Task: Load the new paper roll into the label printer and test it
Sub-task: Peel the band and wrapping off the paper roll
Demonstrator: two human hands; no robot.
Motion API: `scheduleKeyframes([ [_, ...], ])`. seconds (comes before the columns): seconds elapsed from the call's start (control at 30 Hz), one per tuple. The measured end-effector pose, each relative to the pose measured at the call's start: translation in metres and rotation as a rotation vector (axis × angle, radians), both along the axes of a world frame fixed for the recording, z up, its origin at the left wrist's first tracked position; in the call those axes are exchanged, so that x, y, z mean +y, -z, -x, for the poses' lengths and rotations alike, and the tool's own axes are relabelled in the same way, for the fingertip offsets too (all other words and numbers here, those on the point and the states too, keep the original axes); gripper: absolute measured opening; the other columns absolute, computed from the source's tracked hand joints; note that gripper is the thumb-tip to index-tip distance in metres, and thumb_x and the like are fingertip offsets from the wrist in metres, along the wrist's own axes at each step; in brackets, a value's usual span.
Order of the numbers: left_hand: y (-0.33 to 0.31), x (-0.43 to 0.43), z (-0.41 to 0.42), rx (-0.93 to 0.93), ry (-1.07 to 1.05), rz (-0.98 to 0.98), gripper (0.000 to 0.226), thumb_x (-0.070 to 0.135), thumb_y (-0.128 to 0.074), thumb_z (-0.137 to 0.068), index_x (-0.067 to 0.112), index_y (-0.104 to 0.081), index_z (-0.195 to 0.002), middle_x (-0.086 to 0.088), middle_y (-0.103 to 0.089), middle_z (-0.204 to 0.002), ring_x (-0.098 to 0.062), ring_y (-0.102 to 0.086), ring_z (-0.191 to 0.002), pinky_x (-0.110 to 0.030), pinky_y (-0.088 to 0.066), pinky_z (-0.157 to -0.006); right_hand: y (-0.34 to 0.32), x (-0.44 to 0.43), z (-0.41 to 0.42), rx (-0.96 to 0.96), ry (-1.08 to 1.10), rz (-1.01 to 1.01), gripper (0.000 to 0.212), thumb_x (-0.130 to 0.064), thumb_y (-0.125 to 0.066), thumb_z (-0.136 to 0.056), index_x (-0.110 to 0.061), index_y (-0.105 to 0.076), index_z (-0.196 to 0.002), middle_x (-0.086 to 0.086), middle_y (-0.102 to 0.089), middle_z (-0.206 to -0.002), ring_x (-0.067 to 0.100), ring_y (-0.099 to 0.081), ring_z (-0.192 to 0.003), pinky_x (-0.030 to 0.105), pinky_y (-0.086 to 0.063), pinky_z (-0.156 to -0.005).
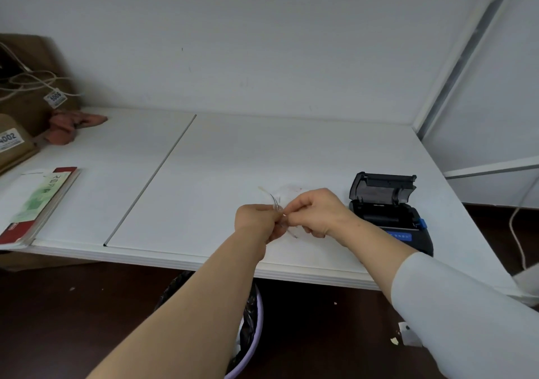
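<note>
Black label printer open; white paper roll in clear wrap

The label printer (389, 212) is small and black, with a blue button on its side. It sits on the white bench (204, 180) near the front edge, and its lid stands straight up, so the inside shows. The paper roll (291, 196) is white and hard to see. It lies just left of the printer, in thin clear wrap (275, 202).

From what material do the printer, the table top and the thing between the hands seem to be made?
Printer: black moulded plastic, matte, with a blue latch. Table top: white laminated board, probably; smooth, faint sheen, a seam between panels. The wrapper pinched by the left hand and right hand: thin clear plastic film, apparently, see-through and curling.
</note>
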State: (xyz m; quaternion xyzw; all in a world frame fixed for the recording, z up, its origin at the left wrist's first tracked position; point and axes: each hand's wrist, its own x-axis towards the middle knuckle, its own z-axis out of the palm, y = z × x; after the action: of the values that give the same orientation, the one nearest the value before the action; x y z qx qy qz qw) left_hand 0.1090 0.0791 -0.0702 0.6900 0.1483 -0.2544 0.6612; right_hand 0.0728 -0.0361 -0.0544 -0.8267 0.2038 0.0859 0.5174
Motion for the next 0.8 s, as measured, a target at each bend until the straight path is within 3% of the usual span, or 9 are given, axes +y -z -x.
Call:
scheduleKeyframes([
  [0.13,-0.001,0.005,-0.001,-0.014,-0.002,-0.018,0.008,0.001,-0.073,-0.077,0.002,-0.065,-0.076,-0.012,-0.062,-0.063,-0.014,-0.055,-0.042,-0.014,-0.049,-0.041,-0.005,-0.001,-0.004,-0.032,-0.008,0.001,0.011,-0.008,-0.07,-0.075,-0.006,-0.069,-0.085,0.003,-0.054,-0.055,0.006,-0.046,-0.035,0.019,-0.032,-0.035],
  [0.23,-0.002,0.006,-0.002,0.005,-0.02,0.015,0.014,0.002,-0.077,-0.073,-0.001,-0.065,-0.081,-0.011,-0.064,-0.065,-0.008,-0.056,-0.033,-0.015,-0.053,-0.044,-0.008,0.002,-0.009,-0.027,-0.022,0.018,0.007,-0.003,-0.063,-0.077,-0.009,-0.067,-0.079,0.002,-0.06,-0.063,0.008,-0.055,-0.049,0.02,-0.036,-0.036],
  [0.37,-0.003,0.008,-0.003,0.054,-0.009,0.058,0.006,-0.003,-0.067,-0.079,0.0,-0.063,-0.076,-0.013,-0.065,-0.072,-0.018,-0.062,-0.056,-0.022,-0.058,-0.059,-0.006,0.0,-0.012,-0.015,-0.023,0.042,0.017,0.001,-0.058,-0.079,-0.015,-0.064,-0.085,0.01,-0.072,-0.089,0.016,-0.061,-0.066,0.023,-0.037,-0.04],
  [0.43,-0.002,0.009,-0.004,0.07,0.011,0.049,0.012,-0.007,-0.061,-0.081,0.002,-0.061,-0.072,-0.014,-0.066,-0.072,-0.02,-0.06,-0.061,-0.024,-0.057,-0.062,-0.006,-0.002,-0.012,-0.031,-0.032,0.042,0.019,0.002,-0.059,-0.079,-0.016,-0.064,-0.086,0.018,-0.072,-0.1,0.017,-0.061,-0.071,0.022,-0.038,-0.043],
  [0.53,-0.001,0.012,-0.002,0.102,0.027,0.049,0.014,-0.011,-0.059,-0.079,0.002,-0.06,-0.073,-0.014,-0.066,-0.072,-0.02,-0.06,-0.061,-0.022,-0.055,-0.055,-0.003,-0.002,-0.01,-0.061,-0.095,0.055,0.024,0.007,-0.064,-0.078,-0.004,-0.069,-0.098,0.021,-0.072,-0.104,0.016,-0.062,-0.083,0.022,-0.052,-0.064],
  [0.63,-0.001,0.015,0.0,0.132,0.012,0.093,0.006,-0.003,-0.065,-0.081,0.0,-0.063,-0.077,-0.013,-0.064,-0.069,-0.02,-0.061,-0.061,-0.018,-0.054,-0.045,-0.001,0.001,-0.009,-0.087,-0.138,0.096,0.026,0.004,-0.073,-0.072,-0.001,-0.072,-0.097,0.015,-0.073,-0.092,0.017,-0.063,-0.085,0.037,-0.052,-0.094],
  [0.73,-0.002,0.018,0.001,0.141,0.019,0.085,0.005,-0.001,-0.065,-0.081,0.0,-0.063,-0.076,-0.011,-0.063,-0.061,-0.018,-0.057,-0.055,-0.015,-0.049,-0.039,0.0,0.001,-0.01,-0.065,-0.15,0.236,0.022,-0.011,-0.077,-0.071,-0.015,-0.076,-0.093,-0.019,-0.062,-0.059,0.006,-0.057,-0.075,0.041,-0.042,-0.104],
  [0.8,-0.001,0.019,0.0,0.135,0.024,0.081,0.009,-0.004,-0.064,-0.08,0.001,-0.064,-0.073,-0.01,-0.065,-0.054,-0.016,-0.058,-0.051,-0.015,-0.049,-0.039,-0.003,0.002,-0.01,-0.047,-0.161,0.305,0.02,-0.018,-0.076,-0.073,-0.022,-0.076,-0.093,-0.022,-0.056,-0.053,0.001,-0.052,-0.074,0.04,-0.034,-0.109],
])
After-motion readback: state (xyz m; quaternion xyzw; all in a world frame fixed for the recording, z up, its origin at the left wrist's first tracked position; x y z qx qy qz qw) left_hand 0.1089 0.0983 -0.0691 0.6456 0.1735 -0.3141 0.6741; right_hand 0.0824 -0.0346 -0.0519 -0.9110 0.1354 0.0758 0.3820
